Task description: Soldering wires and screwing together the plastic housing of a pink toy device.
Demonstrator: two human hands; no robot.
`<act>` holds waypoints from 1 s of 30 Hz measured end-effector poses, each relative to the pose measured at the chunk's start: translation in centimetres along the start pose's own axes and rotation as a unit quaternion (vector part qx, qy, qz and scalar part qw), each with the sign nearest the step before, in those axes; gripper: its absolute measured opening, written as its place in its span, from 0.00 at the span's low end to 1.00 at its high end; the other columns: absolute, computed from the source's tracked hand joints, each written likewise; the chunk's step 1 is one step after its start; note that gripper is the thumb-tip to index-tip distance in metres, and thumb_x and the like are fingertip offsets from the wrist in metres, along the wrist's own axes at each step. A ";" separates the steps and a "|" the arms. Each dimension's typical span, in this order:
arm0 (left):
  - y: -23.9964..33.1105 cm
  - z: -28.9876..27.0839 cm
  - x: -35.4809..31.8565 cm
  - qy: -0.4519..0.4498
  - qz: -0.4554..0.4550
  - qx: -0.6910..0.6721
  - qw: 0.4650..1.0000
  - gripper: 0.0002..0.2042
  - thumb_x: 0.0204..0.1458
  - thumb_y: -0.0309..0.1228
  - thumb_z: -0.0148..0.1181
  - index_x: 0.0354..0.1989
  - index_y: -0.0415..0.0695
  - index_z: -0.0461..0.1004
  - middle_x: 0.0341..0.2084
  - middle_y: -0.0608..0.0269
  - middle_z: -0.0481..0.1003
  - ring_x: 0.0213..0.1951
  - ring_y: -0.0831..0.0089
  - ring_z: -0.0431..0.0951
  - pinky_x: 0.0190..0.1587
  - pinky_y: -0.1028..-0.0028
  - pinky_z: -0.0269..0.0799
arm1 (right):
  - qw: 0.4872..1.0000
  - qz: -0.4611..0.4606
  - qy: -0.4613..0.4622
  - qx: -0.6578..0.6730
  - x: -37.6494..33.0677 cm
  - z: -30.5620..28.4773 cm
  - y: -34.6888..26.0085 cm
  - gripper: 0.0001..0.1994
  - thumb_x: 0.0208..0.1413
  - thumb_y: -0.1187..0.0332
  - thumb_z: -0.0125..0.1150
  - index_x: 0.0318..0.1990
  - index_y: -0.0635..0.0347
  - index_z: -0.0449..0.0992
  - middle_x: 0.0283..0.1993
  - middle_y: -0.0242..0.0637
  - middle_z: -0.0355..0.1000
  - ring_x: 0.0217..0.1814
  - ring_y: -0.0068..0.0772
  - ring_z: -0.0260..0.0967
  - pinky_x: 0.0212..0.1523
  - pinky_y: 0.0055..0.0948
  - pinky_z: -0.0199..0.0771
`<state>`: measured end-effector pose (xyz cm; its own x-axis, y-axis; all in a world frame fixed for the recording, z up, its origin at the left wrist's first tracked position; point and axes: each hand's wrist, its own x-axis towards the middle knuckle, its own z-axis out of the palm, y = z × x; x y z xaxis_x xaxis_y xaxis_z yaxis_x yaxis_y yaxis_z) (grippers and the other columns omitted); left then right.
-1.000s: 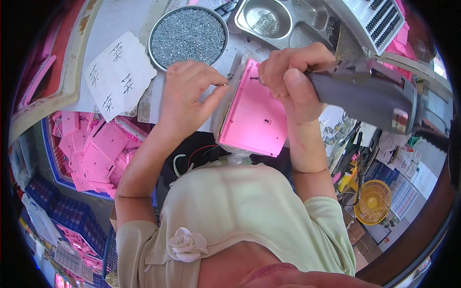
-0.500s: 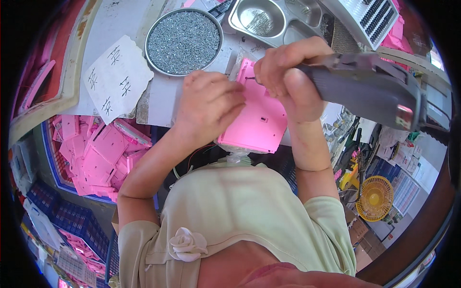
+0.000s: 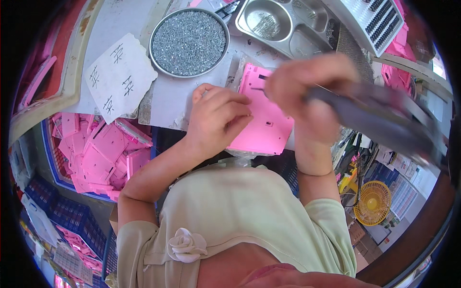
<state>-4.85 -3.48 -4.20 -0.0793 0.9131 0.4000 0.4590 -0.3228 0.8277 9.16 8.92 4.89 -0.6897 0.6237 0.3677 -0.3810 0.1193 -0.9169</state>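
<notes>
A flat pink plastic panel (image 3: 261, 113) with small holes and slots lies before me on clear plastic wrapping. My right hand (image 3: 307, 91), blurred by motion, is closed around a dark powered screwdriver (image 3: 374, 113). The thin bit points left over the panel's upper part; whether it touches cannot be told. Beside the panel's left edge, my left hand (image 3: 216, 115) has its fingers curled, thumb and fingertips together. A tiny metallic piece, apparently a screw (image 3: 248, 114), shows at those fingertips. Just beyond this hand stands a round metal bowl (image 3: 152, 50) full of small silvery screws.
A compartmented metal tray (image 3: 289, 43) with small parts stands at the back, beside a white rack (image 3: 372, 41) with dark rows. Handwritten paper (image 3: 117, 79) lies left. Below it, a blue crate (image 3: 50, 158) holds many pink panels. A yellow basket (image 3: 372, 203) sits lower right.
The screwdriver and my right hand have shifted right and slightly toward me, with the bit now farther from the panel's upper left. My left hand has moved slightly right and its fingertips have drawn together.
</notes>
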 end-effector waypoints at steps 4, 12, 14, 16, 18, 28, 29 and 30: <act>0.5 -0.7 0.5 0.030 -0.021 0.005 0.999 0.07 0.46 0.27 0.73 0.33 0.49 0.81 0.34 0.70 0.83 0.38 0.71 0.80 0.51 0.62 0.62 | 0.995 -0.022 -0.058 0.076 0.3 0.5 -2.9 0.16 0.65 0.55 0.63 0.48 0.55 0.68 0.21 0.26 0.64 0.18 0.22 0.58 0.19 0.28 0.60; 0.8 -1.5 0.0 0.032 0.071 0.079 0.994 0.11 0.44 0.27 0.74 0.36 0.50 0.81 0.34 0.71 0.82 0.37 0.69 0.80 0.51 0.63 0.62 | 0.992 0.022 -0.001 0.126 -1.7 2.4 -3.1 0.17 0.60 0.60 0.69 0.44 0.60 0.68 0.22 0.31 0.65 0.22 0.24 0.59 0.26 0.30 0.62; 0.6 -2.3 0.1 0.005 0.084 0.053 0.995 0.11 0.43 0.28 0.75 0.35 0.50 0.81 0.35 0.70 0.82 0.39 0.67 0.80 0.53 0.60 0.62 | 0.988 0.014 0.005 0.153 -2.0 2.5 -2.9 0.17 0.59 0.63 0.70 0.43 0.62 0.68 0.23 0.33 0.65 0.23 0.24 0.59 0.28 0.30 0.63; -0.9 -4.1 2.0 -0.055 0.080 -0.037 0.995 0.11 0.43 0.29 0.75 0.34 0.49 0.81 0.37 0.68 0.81 0.42 0.65 0.80 0.54 0.56 0.63 | 0.988 0.018 0.013 0.154 -2.4 2.7 -3.2 0.16 0.59 0.65 0.69 0.43 0.62 0.68 0.24 0.34 0.66 0.23 0.24 0.60 0.29 0.30 0.64; -3.4 -7.0 4.5 0.024 0.069 0.182 0.981 0.08 0.46 0.33 0.73 0.34 0.51 0.82 0.39 0.67 0.80 0.46 0.64 0.78 0.55 0.51 0.62 | 0.990 0.038 0.025 0.137 -3.1 3.1 -2.6 0.15 0.60 0.65 0.68 0.43 0.62 0.67 0.24 0.34 0.66 0.23 0.25 0.61 0.28 0.31 0.65; -7.4 -7.3 4.7 0.002 0.002 0.369 0.930 0.09 0.54 0.40 0.67 0.29 0.49 0.81 0.34 0.71 0.79 0.45 0.67 0.76 0.53 0.56 0.61 | 0.994 0.104 -0.028 -0.001 -4.3 4.4 -0.8 0.12 0.61 0.66 0.67 0.39 0.59 0.67 0.22 0.32 0.64 0.22 0.26 0.59 0.25 0.31 0.60; -7.4 -7.1 4.7 -0.009 -0.013 0.378 0.926 0.09 0.54 0.39 0.67 0.28 0.48 0.80 0.35 0.70 0.79 0.45 0.67 0.76 0.53 0.56 0.61 | 0.993 0.104 -0.045 -0.031 -4.4 4.5 -0.6 0.12 0.61 0.67 0.67 0.38 0.59 0.67 0.22 0.33 0.64 0.22 0.27 0.59 0.25 0.31 0.61; -7.4 -7.0 4.7 -0.019 -0.028 0.387 0.922 0.10 0.54 0.39 0.67 0.27 0.47 0.79 0.35 0.70 0.79 0.44 0.67 0.77 0.53 0.56 0.60 | 0.992 0.100 -0.048 -0.065 -4.7 4.9 -0.7 0.12 0.60 0.68 0.67 0.37 0.59 0.67 0.22 0.33 0.64 0.22 0.28 0.59 0.25 0.31 0.61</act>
<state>-14.83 1.47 -5.65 -0.0986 0.9357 0.3387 0.9495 -0.0134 0.3133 9.64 2.15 4.56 -0.8014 0.5692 0.1835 -0.1518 0.1032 -0.9830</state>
